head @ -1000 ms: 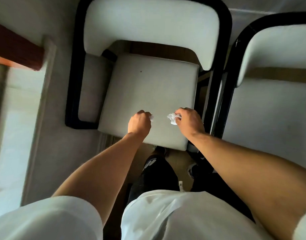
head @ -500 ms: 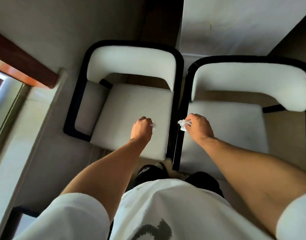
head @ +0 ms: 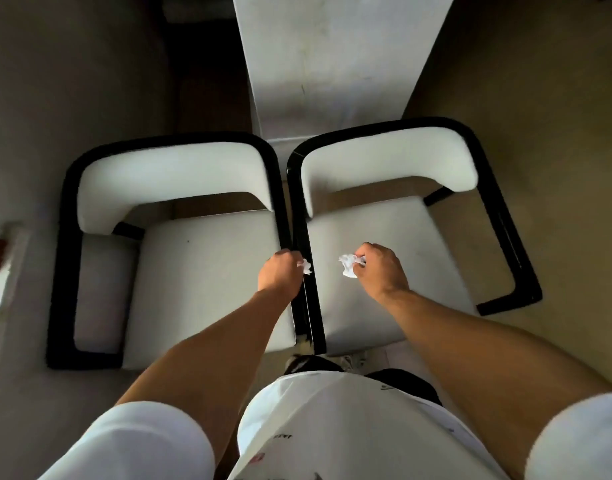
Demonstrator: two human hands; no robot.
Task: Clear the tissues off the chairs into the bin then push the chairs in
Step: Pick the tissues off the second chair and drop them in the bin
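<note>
Looking straight down, I see my left hand (head: pixel 279 273) curled round a small crumpled tissue (head: pixel 305 266), a scrap of white poking out past my fingers. My right hand (head: pixel 380 268) pinches a second crumpled tissue (head: pixel 349 265) between thumb and fingertips, most of the wad showing on the inner side of the hand.

Both hands hang above the seats rather than resting on them. My left hand is over the inner edge of the left chair (head: pixel 200 271), right where its black frame rail runs front to back. My right hand is over the seat of the right chair (head: pixel 422 258), near its inner edge.

The two chairs stand side by side, backs away from me, and their inner black rails run just beside each other down the middle, touching or nearly so; I cannot tell which. Beyond the two curved backrests a pale bench (head: pixel 332 64) stretches away from me, its near end showing in the narrow gap between the backrests. Both seats are fully visible, none of either lying under the bench.

Bare floor (head: pixel 557 133) lies open to the right of the right chair's outer rail and at the far left of the left chair. My legs stand close to the front edges of both seats. I see no bin from here.
</note>
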